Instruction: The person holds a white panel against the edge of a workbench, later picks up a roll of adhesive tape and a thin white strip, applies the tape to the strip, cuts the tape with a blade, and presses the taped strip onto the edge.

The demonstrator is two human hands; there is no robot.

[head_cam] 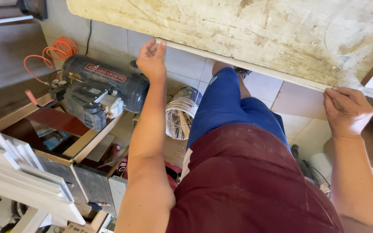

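A long thin white strip [247, 64] runs along the near edge of a worn, stained worktop [247, 30]. My left hand [152, 58] holds the strip's left end, palm turned up, fingers curled around it. My right hand [346, 110] pinches the strip's right end at the worktop edge with bent fingers. Below, my dark red shirt [247, 181] and blue shorts [227, 105] fill the middle of the view.
A black air compressor [102, 84] with a coiled orange hose [57, 49] sits on the tiled floor at left. White moulding pieces [18, 168] lie lower left over an open wooden box. A white bucket [182, 112] stands beside my leg.
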